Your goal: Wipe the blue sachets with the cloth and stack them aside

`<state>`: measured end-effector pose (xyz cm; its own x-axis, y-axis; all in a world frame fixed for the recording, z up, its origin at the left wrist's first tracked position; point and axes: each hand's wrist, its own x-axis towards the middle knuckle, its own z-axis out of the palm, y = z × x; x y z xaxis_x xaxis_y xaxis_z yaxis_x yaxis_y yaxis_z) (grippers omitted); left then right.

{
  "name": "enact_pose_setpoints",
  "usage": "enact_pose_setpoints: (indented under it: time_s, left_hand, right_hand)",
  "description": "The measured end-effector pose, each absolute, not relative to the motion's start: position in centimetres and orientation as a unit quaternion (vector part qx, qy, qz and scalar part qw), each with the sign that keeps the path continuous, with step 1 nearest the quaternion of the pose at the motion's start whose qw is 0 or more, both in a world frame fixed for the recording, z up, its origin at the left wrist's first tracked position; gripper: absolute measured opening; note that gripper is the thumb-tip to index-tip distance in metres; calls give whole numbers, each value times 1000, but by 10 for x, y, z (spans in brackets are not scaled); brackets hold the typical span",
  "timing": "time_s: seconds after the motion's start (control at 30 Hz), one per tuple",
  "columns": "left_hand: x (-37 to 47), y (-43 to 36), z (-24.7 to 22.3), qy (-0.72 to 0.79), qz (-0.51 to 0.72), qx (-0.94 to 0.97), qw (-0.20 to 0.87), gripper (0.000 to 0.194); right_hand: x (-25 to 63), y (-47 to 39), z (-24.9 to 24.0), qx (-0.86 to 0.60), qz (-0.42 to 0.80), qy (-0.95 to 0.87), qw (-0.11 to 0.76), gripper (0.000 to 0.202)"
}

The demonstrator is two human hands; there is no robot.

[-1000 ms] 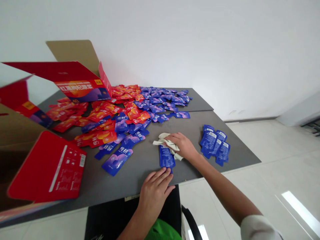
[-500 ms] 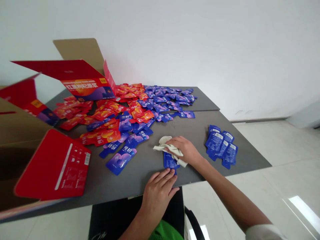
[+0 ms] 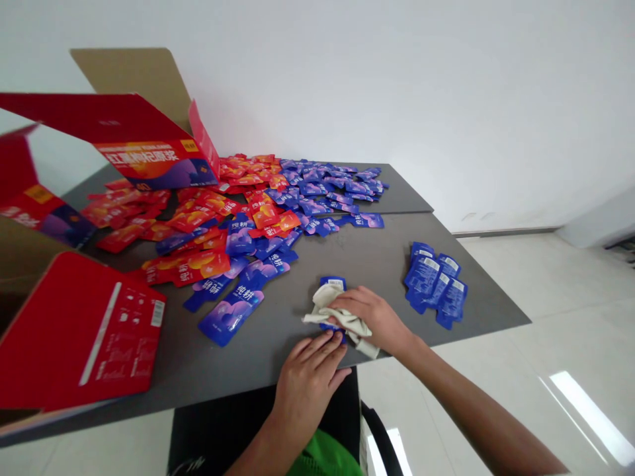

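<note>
A blue pouch [image 3: 331, 281] lies flat near the table's front edge, its printed back with a barcode facing up. Fingers stretched out, my left hand [image 3: 311, 378] presses on the pouch's near end. My right hand [image 3: 372, 313] grips a crumpled cream cloth [image 3: 331, 311] that rests across the pouch and covers its middle. To the right, several blue pouches [image 3: 436, 281] lie overlapping in a small group, backs up. Left of my hands, a blue-purple pouch [image 3: 232, 313] lies front up beside a heap of others.
Red pouches [image 3: 198, 210] and blue pouches [image 3: 322, 185] are heaped across the back and left of the grey table [image 3: 377, 258]. Two opened red cartons, a rear carton [image 3: 159, 162] and a near carton [image 3: 99, 337], stand at left with flaps sticking out. Behind is a white wall [image 3: 397, 79].
My right hand has drawn the cloth nearer along the pouch, uncovering its far end with the barcode. My left hand stays on the near end. The view has shifted slightly.
</note>
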<state>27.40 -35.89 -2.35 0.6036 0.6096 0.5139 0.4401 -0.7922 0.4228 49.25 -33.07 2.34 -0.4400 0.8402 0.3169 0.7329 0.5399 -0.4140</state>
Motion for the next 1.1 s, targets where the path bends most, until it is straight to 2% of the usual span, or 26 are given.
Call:
enact_pose_setpoints:
  time_s: [0.2, 0.33, 0.5, 0.67, 0.8, 0.93, 1.1]
  left_hand:
    - [274, -358, -23, 293, 342, 885, 118, 22]
    - [274, -358, -23, 293, 339, 885, 122, 23]
    - [274, -357, -23, 304, 331, 883, 139, 20]
    - [274, -356, -24, 288, 332, 890, 121, 22]
    - [274, -356, -24, 290, 339, 886, 121, 20]
    - [274, -356, -24, 287, 339, 887, 126, 21]
    - [275, -356, -22, 295, 338, 883, 137, 20]
  right_hand:
    - [515, -270, 37, -524, 10, -813, 253, 25]
    - [505, -314, 55, -501, 33, -813, 296, 30]
    - [486, -359, 38, -463, 105, -846, 243, 27]
    - [506, -302, 16, -523, 71, -805, 270, 27]
    - [523, -272, 30, -550, 11, -789, 274, 25]
    - [510, -316, 45, -528, 36, -783, 325, 30]
    - [484, -365, 33, -485, 114, -826, 265, 27]
